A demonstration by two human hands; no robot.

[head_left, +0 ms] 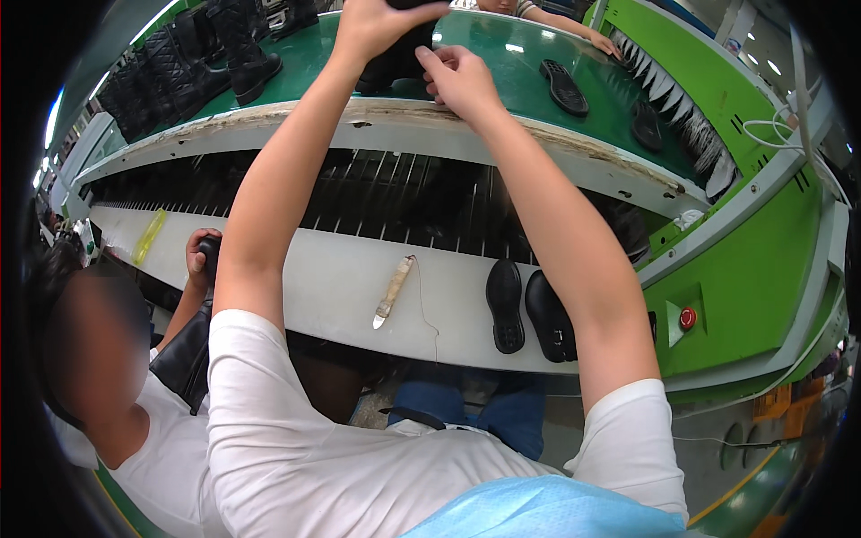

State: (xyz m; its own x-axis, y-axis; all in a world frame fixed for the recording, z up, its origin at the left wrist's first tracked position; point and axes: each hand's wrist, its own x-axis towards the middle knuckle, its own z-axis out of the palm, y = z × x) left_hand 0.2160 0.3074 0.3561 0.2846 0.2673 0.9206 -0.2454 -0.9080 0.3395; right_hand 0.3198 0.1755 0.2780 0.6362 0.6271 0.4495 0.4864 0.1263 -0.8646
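Observation:
Stretched far ahead over the green belt (502, 40), my left hand (381, 31) is closed around a black boot (404, 61), its thumb reaching across the upper part. The boot's top runs out of the picture. My right hand (459, 82) is beside the boot's lower right side, fingers curled and thumb against the forefinger; what lies in that pinch, if anything, is too small to make out. To the right of the boot, a black sole (563, 87) and another dark sole (646, 125) lie on the belt.
Several black boots (242, 54) stand at the far left. A white shelf (341, 278) holds a tape-wrapped tool (395, 291), a black sole (505, 305), another black sole (549, 314) and a yellow strip (149, 237). A co-worker's hand (199, 255) grips a black boot; another hand (605, 43) is opposite. A red button (688, 318) is on the green machine.

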